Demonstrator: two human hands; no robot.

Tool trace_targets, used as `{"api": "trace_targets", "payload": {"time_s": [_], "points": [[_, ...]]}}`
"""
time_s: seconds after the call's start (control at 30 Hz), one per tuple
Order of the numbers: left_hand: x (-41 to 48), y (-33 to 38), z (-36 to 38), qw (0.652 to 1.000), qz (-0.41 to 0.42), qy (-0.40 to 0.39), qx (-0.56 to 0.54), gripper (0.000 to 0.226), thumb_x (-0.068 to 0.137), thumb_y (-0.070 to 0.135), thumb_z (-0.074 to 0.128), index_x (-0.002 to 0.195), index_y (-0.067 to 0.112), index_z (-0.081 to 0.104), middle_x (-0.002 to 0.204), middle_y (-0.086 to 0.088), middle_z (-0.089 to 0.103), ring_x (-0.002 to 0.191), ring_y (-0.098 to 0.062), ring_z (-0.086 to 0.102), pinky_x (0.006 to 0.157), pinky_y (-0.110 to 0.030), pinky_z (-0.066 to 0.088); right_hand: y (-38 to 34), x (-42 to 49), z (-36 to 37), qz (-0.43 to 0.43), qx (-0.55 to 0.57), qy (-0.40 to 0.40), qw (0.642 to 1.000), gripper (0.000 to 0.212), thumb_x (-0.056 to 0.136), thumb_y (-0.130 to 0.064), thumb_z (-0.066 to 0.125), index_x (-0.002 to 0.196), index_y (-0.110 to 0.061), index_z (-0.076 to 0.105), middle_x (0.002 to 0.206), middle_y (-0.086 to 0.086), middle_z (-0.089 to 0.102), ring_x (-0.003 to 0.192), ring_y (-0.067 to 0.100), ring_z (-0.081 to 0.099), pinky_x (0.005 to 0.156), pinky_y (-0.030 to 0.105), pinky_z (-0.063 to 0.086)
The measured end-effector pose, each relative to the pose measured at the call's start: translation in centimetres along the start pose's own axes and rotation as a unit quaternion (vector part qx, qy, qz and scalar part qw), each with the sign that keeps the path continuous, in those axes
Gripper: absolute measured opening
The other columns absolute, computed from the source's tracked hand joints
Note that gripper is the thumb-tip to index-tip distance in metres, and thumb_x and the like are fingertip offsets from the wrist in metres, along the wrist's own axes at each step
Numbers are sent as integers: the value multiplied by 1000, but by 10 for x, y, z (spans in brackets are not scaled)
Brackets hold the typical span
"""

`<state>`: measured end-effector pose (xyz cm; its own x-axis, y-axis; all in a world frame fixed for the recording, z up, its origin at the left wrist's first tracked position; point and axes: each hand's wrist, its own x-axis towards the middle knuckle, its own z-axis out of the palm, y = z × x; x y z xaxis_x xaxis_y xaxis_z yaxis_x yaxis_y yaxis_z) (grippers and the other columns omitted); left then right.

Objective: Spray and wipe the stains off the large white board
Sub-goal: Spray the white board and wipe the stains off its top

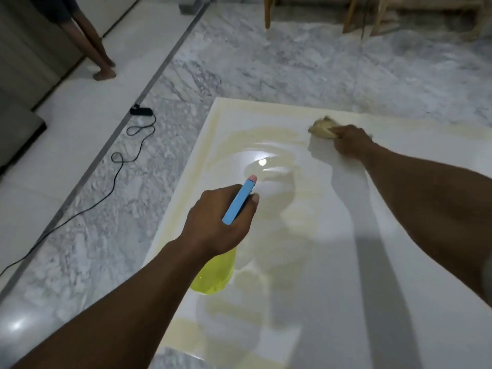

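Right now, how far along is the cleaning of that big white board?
Partway, it seems. The near right part of the white board looks clean and glossy. In hand: the right hand presses a cloth near the far edge, while the left hand holds the spray bottle over the middle. Left: yellowish stains across the far and left borders and the centre.

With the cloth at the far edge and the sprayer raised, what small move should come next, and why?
Probably drag the crumpled tan cloth under the right hand leftward along the large white board; yellowish smears lie beside it.
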<state>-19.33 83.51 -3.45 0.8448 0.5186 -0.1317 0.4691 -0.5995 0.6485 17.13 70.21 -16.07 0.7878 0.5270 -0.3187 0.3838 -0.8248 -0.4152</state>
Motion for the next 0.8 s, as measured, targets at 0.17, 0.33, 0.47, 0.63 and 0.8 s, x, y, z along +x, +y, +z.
{"api": "trace_targets", "payload": {"time_s": [0.17, 0.33, 0.47, 0.63, 0.8], "points": [[-15, -20, 5, 1000, -22, -19, -3, 45, 96, 59, 48, 72, 21, 53, 60, -5, 61, 57, -30, 70, 59, -56, 59, 12, -30, 85, -83, -44, 78, 993, 55, 95, -4, 44, 147, -21, 46, 162, 10, 29, 150, 41, 15, 117, 56, 15], [-42, -31, -6, 1000, -11, -16, -2, 44, 97, 56, 48, 71, 21, 53, 59, -5, 60, 56, -30, 70, 59, -55, 58, 8, -91, 109, -101, -12, 70, 992, 58, 92, 1, 44, 145, -20, 48, 161, 10, 32, 151, 39, 14, 117, 58, 14], [-83, -38, -21, 1000, 18, -24, -2, 44, 97, 58, 48, 74, 21, 56, 61, -6, 61, 57, -32, 70, 60, -57, 59, -11, -189, 152, -114, 13, 80, 990, 60, 87, 5, 46, 142, -19, 53, 158, 10, 37, 150, 40, 18, 115, 61, 19], [-160, -58, -42, 998, 53, -29, -14, 47, 96, 60, 49, 72, 20, 54, 58, -3, 60, 56, -32, 70, 60, -57, 61, -39, -330, 218, -104, 59, 79, 990, 62, 88, 5, 46, 143, -24, 52, 159, 3, 35, 153, 31, 14, 120, 53, 11], [-234, -89, -65, 997, 68, -35, -14, 47, 97, 60, 50, 68, 23, 51, 51, 6, 53, 53, -29, 67, 57, -56, 61, -62, -427, 256, -78, 83, 29, 993, 62, 89, 7, 40, 141, -24, 55, 157, -1, 36, 153, 25, 16, 121, 46, 12]]}}
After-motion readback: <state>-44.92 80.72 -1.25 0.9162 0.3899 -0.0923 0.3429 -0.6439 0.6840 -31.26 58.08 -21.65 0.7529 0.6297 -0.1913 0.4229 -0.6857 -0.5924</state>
